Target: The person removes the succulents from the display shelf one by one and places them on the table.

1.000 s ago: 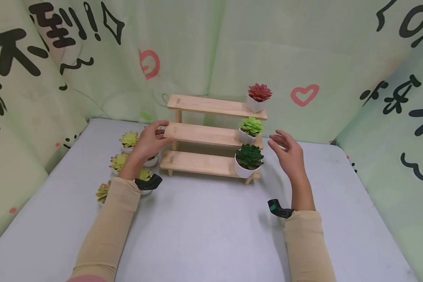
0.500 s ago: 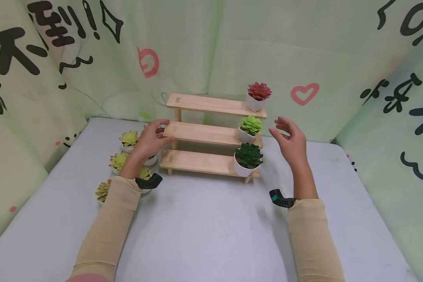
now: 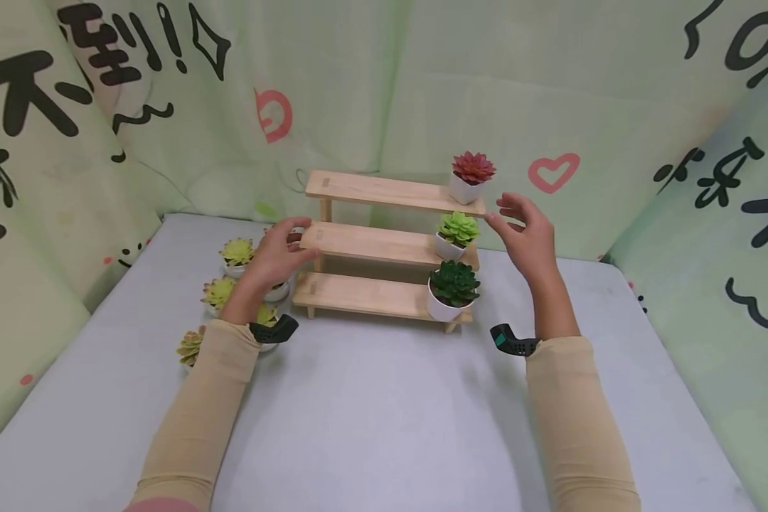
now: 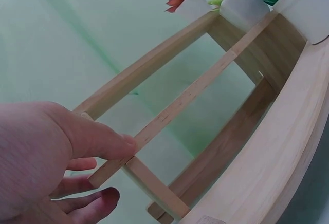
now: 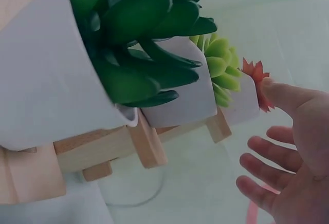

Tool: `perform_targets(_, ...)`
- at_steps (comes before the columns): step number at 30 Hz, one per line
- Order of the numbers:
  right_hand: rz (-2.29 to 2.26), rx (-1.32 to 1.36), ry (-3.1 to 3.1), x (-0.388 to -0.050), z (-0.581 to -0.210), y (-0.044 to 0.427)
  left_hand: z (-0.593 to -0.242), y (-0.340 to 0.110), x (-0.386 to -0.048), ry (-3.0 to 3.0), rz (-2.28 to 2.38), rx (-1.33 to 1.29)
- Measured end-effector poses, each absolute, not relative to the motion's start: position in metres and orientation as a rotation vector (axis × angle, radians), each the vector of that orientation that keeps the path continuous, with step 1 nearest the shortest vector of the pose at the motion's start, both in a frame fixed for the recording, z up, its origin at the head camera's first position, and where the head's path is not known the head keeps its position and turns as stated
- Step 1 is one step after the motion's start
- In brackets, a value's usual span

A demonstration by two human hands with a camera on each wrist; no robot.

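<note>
A three-tier wooden plant stand (image 3: 365, 243) stands on the table. My left hand (image 3: 276, 254) pinches the left end of its middle shelf, thumb on one side and fingers on the other, as the left wrist view shows. On the right ends of the shelves sit potted succulents: a red one (image 3: 473, 169) on top, a light green one (image 3: 458, 229) in the middle, a dark green one (image 3: 454, 284) at the bottom. Beside the top shelf's right end is my right hand (image 3: 530, 233), fingers loosely bent and holding nothing. Whether its thumb touches the shelf I cannot tell.
Several yellow-green potted succulents (image 3: 217, 293) stand left of the stand, partly hidden behind my left forearm. A printed curtain (image 3: 333, 85) hangs behind and along both sides of the white table (image 3: 384, 412).
My right hand has risen from beside the middle shelf to the height of the top shelf. The left hand keeps its hold; the stand and plants have stayed put.
</note>
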State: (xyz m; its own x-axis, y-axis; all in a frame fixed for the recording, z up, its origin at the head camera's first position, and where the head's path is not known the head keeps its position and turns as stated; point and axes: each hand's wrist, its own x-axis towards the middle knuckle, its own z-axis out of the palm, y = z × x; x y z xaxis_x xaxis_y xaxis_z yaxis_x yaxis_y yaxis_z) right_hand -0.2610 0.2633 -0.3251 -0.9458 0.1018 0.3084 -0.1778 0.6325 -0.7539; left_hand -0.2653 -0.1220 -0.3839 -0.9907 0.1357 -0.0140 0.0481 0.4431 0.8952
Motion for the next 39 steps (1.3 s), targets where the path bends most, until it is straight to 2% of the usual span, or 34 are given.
perform_targets(39, 1.254, -0.033, -2.585, -0.295, -0.314, 0.250, -0.384, -0.120, -0.265, 2.607, 1.604, 0.157)
